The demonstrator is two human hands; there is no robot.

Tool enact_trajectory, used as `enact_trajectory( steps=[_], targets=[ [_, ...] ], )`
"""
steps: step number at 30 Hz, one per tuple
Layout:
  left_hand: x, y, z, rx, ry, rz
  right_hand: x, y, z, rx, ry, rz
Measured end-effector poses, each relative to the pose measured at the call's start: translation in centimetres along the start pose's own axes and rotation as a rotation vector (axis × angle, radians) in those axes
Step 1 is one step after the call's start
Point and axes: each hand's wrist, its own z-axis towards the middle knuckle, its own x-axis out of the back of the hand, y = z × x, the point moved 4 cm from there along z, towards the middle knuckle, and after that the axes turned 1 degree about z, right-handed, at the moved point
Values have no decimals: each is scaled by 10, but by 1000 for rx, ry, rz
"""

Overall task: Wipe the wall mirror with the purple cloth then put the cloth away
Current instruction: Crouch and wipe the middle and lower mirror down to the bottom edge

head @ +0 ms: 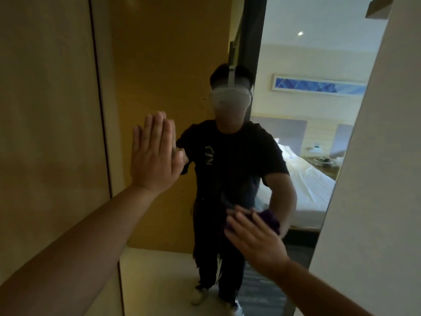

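A tall wall mirror [159, 65] fills the middle of the view and reflects a person in dark clothes with a headset. My left hand [153, 153] lies flat on the glass at chest height, fingers together and pointing up, holding nothing. Lower and to the right, my right hand [255, 236] presses the purple cloth [268, 218] flat against the mirror. Only the cloth's upper right edge shows past my fingers; the rest is hidden under the palm.
A wooden panel [45, 133] borders the mirror on the left, and a pale wall edge [376, 179] on the right. The glass reflects a bed with white sheets [307, 179], a framed blue picture [319, 85] and a light floor [159, 281].
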Motion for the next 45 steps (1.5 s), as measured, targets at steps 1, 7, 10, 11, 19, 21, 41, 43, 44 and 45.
enact_trajectory(
  steps=[1,7,10,11,19,21,41,43,44,45],
  targets=[
    [0,0,0,0,4,1,-13,-16,-15,14,-53,-8],
    [1,0,0,-13,-12,1,-20,-37,-24,-4,-136,-44],
    [1,0,-2,-6,-41,-10,4,-27,-3,-44,-31,57],
    [2,0,-1,-3,-57,-16,17,-17,12,-85,40,108],
    [33,-22,-2,-88,-123,-35,129,98,173,-269,466,157],
    [39,-40,3,-39,-107,16,142,116,205,-288,428,100],
    [13,-91,4,-77,35,-18,66,40,185,-167,307,0],
    [13,-91,5,-78,25,-23,41,6,156,-119,249,16],
    [13,-91,5,-81,20,-23,28,-11,141,-97,190,15],
    [13,-92,5,-83,14,-25,17,-27,127,-76,131,9]
  ],
)
